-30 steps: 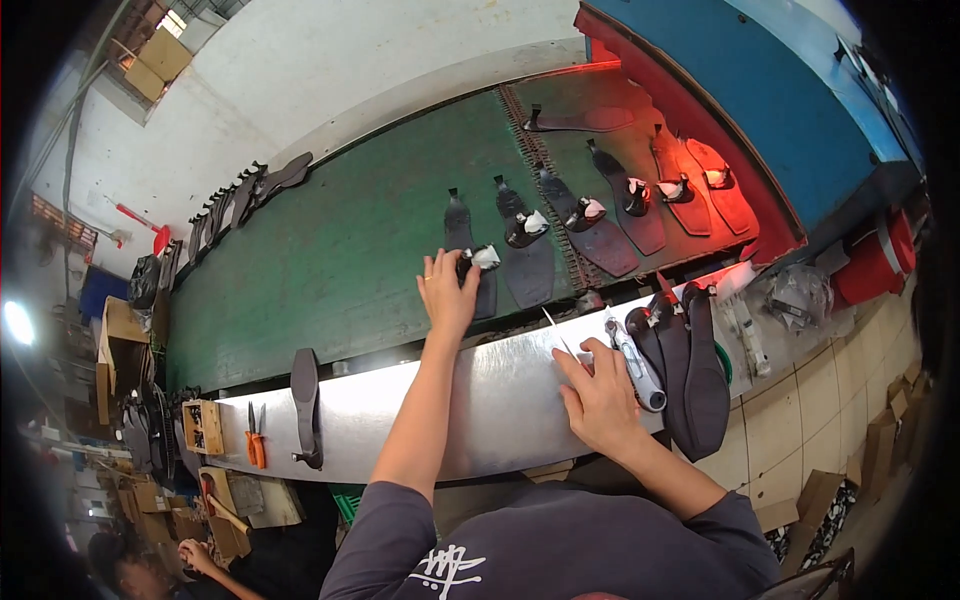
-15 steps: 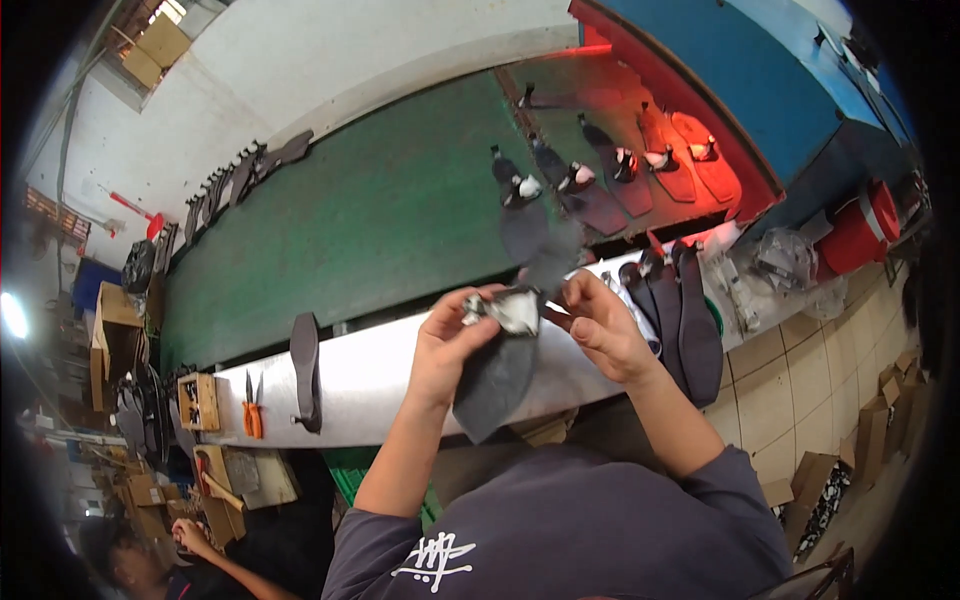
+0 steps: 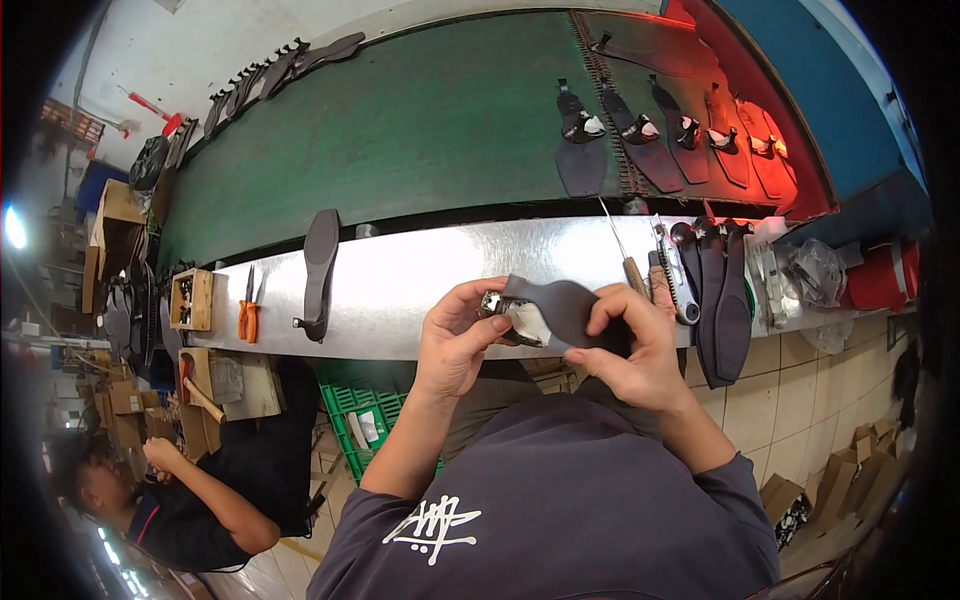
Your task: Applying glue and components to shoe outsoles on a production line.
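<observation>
Both my hands hold a dark sandal (image 3: 572, 308) in front of my chest. My left hand (image 3: 452, 345) is closed round its strap end, where a shiny buckle-like piece and white lining show. With fingers curled, my right hand (image 3: 645, 350) grips the other end of the bent, smooth sole. Beyond my hands runs a bright metal ledge (image 3: 440, 245). An awl (image 3: 633, 272) with a wooden handle and a utility knife (image 3: 681, 287) lie on it, beside several dark sandals (image 3: 733, 315) grouped at the right. Farther left lies a single sole (image 3: 321, 262).
A green conveyor belt (image 3: 420, 120) carries several sandals (image 3: 582, 168) toward a red-lit opening. Orange-handled pliers (image 3: 248, 318) and a wooden box (image 3: 200, 312) of small parts sit at left. A hammer (image 3: 205, 400), a green crate (image 3: 345, 395) and a seated co-worker (image 3: 205, 505) are lower left.
The sandal has turned over, its sole now pointing right instead of down toward me. My right hand has taken hold of the sole. The view has tilted downward.
</observation>
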Tool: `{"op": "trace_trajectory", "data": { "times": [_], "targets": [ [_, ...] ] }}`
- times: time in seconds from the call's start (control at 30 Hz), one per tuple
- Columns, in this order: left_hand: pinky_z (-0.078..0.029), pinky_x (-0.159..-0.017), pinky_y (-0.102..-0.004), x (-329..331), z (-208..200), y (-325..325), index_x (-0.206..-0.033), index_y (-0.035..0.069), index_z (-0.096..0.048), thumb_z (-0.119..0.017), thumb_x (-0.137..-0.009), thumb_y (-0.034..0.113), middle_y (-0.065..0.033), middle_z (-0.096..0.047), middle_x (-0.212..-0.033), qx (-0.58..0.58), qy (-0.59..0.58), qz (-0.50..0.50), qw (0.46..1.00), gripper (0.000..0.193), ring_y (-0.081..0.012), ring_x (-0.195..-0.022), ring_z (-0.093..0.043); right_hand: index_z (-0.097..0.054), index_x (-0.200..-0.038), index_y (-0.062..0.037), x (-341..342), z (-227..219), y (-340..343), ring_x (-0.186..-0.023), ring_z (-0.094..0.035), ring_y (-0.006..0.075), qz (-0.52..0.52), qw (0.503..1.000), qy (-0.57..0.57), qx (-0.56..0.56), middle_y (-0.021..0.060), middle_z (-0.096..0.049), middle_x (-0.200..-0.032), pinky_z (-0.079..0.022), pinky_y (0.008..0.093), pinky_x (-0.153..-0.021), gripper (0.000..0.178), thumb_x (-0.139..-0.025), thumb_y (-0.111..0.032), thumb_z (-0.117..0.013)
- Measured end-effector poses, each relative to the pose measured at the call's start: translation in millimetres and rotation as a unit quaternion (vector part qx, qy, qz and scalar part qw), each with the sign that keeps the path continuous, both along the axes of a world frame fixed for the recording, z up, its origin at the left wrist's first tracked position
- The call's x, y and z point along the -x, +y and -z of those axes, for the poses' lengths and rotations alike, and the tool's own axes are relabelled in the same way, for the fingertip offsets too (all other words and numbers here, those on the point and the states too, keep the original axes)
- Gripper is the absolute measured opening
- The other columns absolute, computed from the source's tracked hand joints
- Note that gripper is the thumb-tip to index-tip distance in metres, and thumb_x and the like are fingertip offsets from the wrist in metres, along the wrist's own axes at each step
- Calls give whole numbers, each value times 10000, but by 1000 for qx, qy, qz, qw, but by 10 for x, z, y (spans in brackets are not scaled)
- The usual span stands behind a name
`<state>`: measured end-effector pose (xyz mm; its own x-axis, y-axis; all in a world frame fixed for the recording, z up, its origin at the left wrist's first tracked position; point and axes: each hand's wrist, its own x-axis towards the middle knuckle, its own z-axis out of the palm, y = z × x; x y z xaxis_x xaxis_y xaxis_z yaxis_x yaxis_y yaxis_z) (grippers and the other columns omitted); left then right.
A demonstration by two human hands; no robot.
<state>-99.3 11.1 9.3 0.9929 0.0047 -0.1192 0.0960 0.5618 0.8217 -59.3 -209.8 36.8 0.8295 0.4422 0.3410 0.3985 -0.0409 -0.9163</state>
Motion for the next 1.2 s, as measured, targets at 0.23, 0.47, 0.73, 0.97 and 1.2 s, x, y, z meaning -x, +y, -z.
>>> {"op": "trace_trajectory", "data": {
  "times": [0.23, 0.47, 0.73, 0.97, 1.2],
  "targets": [
    [-572, -816, -322, 16, 28, 28, -1116, 18, -605, -662, -782, -53, -180, -582, -1225, 37, -43, 19, 998, 346, -224, -1071, -603, -572, -1266, -12, 116, -44, 41, -766, -599, 190, -16, 999, 13, 33, 114, -639, -891, -467, 283, -728, 588, -702, -17, -736],
    [-586, -833, -365, 14, 80, -5, -1114, 3, -582, -711, -775, 21, -238, -563, -1228, 12, -56, 11, 998, 363, -296, -1080, -612, -627, -1189, -14, 132, 22, 29, -787, -603, 191, -2, 1000, 15, -12, 108, -643, -910, -467, 277, -731, 482, -714, 26, -697],
    [-581, -842, -366, 11, 83, 6, -1092, 8, -611, -714, -763, 0, -235, -566, -1228, 10, -57, 11, 998, 345, -295, -1080, -612, -632, -1186, -10, 133, 35, 26, -781, -603, 179, -1, 1000, 19, -6, 107, -640, -897, -467, 270, -716, 472, -720, 32, -692],
    [-506, -924, -364, 24, 54, 13, -1090, 12, -646, -687, -754, -77, -198, -596, -1218, 17, -57, 9, 998, 351, -252, -1105, -594, -633, -1192, -16, 130, 0, 28, -735, -591, 164, -3, 1000, 15, 8, 97, -615, -861, -461, 257, -663, 470, -728, 33, -687],
    [-490, -936, -349, 50, -2, -17, -1082, -15, -653, -674, -746, -100, -215, -588, -1225, -52, -96, -19, 994, 347, -256, -1121, -583, -643, -1185, -38, 131, -43, 12, -654, -550, 195, 16, 997, -41, 66, 95, -576, -800, -436, 285, -593, 483, -708, 10, -692]
  ]
}}
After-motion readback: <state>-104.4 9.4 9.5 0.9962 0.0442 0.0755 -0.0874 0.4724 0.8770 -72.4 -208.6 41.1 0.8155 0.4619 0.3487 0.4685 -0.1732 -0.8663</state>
